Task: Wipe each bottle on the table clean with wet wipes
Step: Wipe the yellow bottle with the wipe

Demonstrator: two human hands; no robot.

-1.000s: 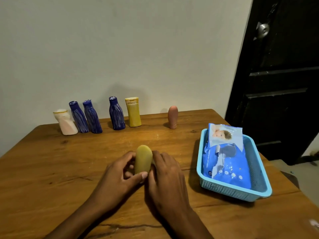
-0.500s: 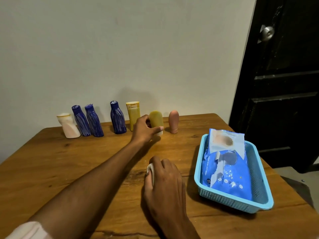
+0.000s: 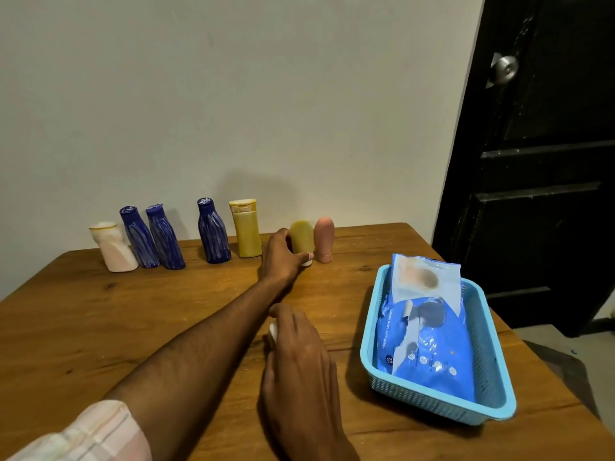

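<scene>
A row of bottles stands along the far edge of the wooden table [image 3: 100,327]. My left hand [image 3: 281,257] reaches out and grips a small olive-yellow bottle [image 3: 301,239], standing upright in the row just left of a pink bottle [image 3: 323,237]. To its left stand a yellow tube bottle [image 3: 247,229], three blue bottles [image 3: 213,232] and a white bottle [image 3: 113,247]. My right hand [image 3: 299,347] rests on the table nearer to me, its fingers curled over a white wet wipe [image 3: 273,332], mostly hidden under the palm.
A light blue basket [image 3: 492,387] at the right holds a blue pack of wet wipes [image 3: 422,331]. A black door [image 3: 539,144] stands beyond the table's right edge. The wall is right behind the bottles.
My left hand carried the olive-yellow bottle from the table's middle to the back row, now beside the pink bottle. My right hand stayed in place over the wipe.
</scene>
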